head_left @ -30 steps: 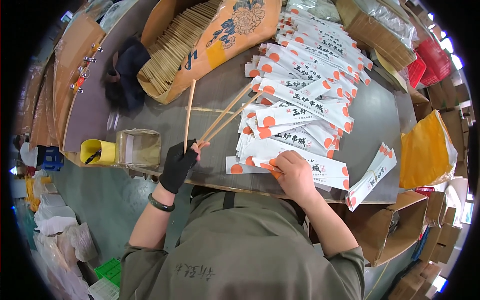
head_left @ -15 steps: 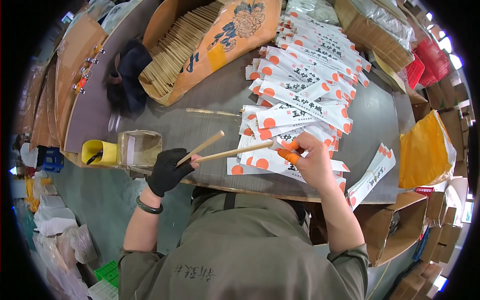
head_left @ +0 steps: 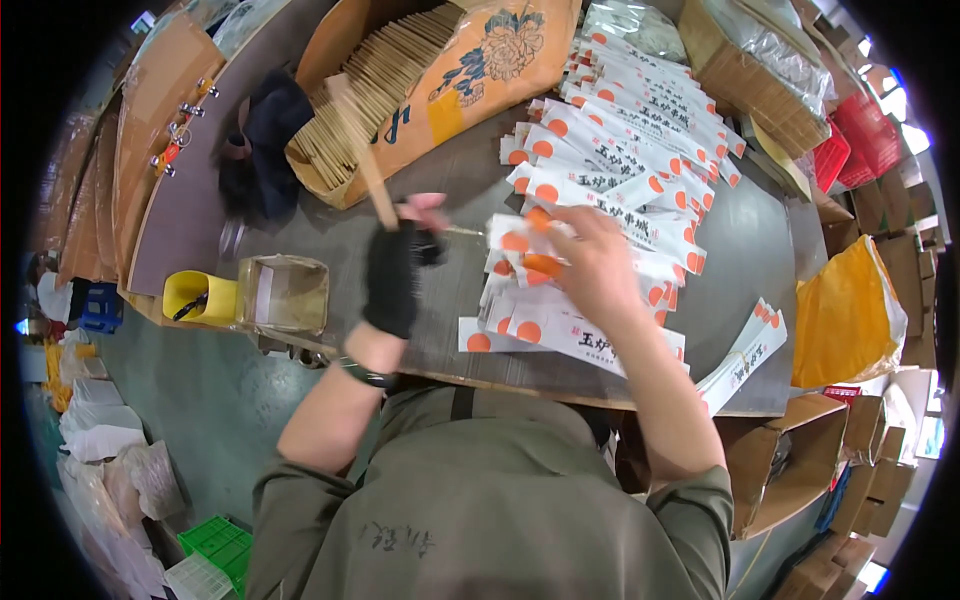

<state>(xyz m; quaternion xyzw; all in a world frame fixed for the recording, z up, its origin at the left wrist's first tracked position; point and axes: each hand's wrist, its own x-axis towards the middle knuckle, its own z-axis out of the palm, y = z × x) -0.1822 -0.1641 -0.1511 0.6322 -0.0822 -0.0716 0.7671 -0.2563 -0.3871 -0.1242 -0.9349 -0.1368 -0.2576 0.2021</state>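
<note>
Wooden chopsticks (head_left: pixel 367 160) are gripped in the left hand (head_left: pixel 393 270), which is covered by a black glove (head_left: pixel 386 297) with bare skin poking out at the end. How many are held can't be told — that part is pretty blurred. They're slanted up toward the open orange pack (head_left: pixel 510 85), where plenty more sticks (head_left: pixel 375 95) are stacked. A dark bracelet (head_left: pixel 368 372) is worn on the left wrist.

The right hand (head_left: pixel 592 262) is held palm-down over the heap of white paper sleeves (head_left: pixel 612 190), fingers bent, with orange wraps (head_left: pixel 543 265) seen on them. Whether a sleeve is actually pinched there can't be told.

As for print: each sleeve is marked with orange-red dots, bold black brush-style characters and finer text that's too small to be made out. The orange pack is decorated with a dark line-drawn flower (head_left: pixel 510 45) plus big blue lettering. Dark characters are also seen on the olive shirt (head_left: pixel 480 490).

A separate sleeve bundle (head_left: pixel 745 350) is laid at the right edge of the tabletop (head_left: pixel 440 330) — well apart from both hands. At the left, a yellow container (head_left: pixel 190 297) is set beside a clear box (head_left: pixel 300 295).
</note>
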